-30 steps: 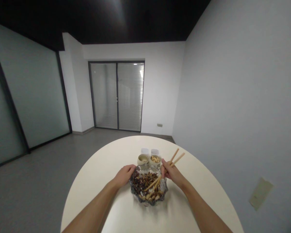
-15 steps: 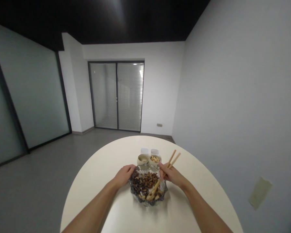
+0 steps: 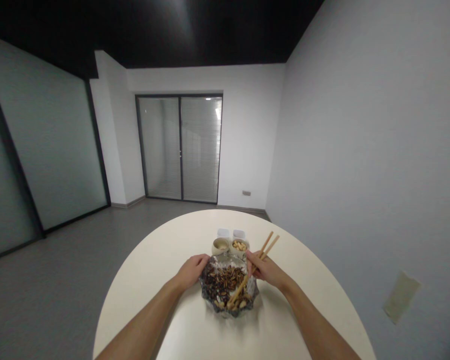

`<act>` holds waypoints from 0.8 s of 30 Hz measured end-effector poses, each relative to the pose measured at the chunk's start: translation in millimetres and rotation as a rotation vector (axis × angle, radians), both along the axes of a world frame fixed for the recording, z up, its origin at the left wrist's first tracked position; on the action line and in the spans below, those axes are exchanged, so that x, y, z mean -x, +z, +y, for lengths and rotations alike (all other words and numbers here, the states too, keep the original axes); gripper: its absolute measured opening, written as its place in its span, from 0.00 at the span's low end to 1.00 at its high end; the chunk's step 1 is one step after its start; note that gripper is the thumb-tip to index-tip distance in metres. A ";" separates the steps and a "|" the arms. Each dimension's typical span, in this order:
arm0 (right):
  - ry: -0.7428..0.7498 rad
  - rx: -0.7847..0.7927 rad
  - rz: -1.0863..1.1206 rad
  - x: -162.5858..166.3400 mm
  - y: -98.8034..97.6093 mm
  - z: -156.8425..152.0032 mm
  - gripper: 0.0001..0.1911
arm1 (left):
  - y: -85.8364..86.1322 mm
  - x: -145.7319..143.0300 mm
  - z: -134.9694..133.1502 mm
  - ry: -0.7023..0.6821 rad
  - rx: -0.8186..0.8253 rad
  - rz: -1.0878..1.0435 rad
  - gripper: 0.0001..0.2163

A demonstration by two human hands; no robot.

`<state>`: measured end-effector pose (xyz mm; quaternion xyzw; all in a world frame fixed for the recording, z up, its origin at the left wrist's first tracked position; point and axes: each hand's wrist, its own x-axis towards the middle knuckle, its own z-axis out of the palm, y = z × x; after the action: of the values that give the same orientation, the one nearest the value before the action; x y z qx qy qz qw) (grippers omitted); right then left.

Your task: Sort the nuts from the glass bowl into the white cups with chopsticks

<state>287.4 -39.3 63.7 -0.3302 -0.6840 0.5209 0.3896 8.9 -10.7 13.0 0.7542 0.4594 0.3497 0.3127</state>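
Observation:
A scalloped clear glass bowl stands before me on the table, holding dark seeds and, along its near side, several lighter peanuts in their shells. My left hand grips the bowl's left rim, fingertips over the edge. In my right hand, above the right rim, is a pair of wooden chopsticks. Their lower ends reach among the peanuts, but whether they pinch one I cannot tell. Just behind the bowl sit a round cup with pale peanuts or nuts and a similar cup with little visible inside.
Two small white containers stand behind the cups. The round cream table reaches around the bowl on all sides. A white wall rises to the right, and a glass door is at the back.
The chopsticks' lower ends have shifted slightly and look closer together among the peanuts. Both hands and the bowl have stayed nearly in place.

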 end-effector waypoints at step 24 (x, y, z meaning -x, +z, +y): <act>-0.014 -0.020 -0.067 -6.1 0.2 3.4 0.40 | -0.9 0.6 1.1 -0.006 -0.006 0.000 0.24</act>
<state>293.5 -36.0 63.9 -0.3484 -0.6996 0.4999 0.3733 8.4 -9.7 12.1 0.7566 0.4562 0.3499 0.3116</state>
